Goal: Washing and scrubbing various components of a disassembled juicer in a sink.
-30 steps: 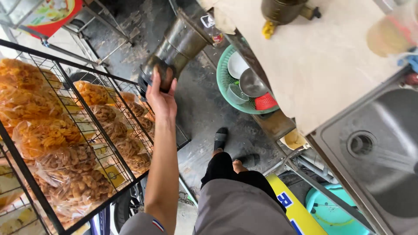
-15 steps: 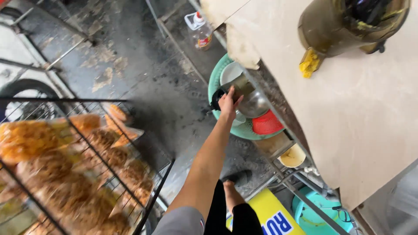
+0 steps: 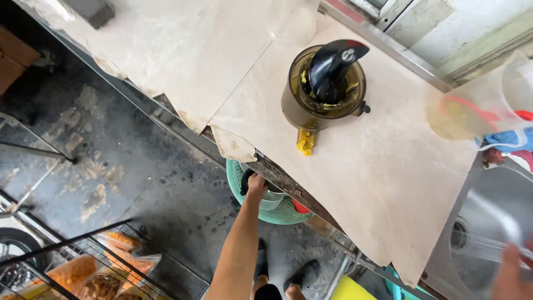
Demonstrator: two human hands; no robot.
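Left hand (image 3: 256, 183) down under beige stone counter (image 3: 388, 166), clamped on black handle (image 3: 246, 182) in green plastic basket (image 3: 239, 180); right hand (image 3: 511, 272) blurred, grip unclear

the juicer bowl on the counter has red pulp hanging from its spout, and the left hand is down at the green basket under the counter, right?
Not quite: the pulp at the spout of the juicer bowl is yellow, not red, as the head view shows. The rest holds: the left hand is down at the green basket under the counter.
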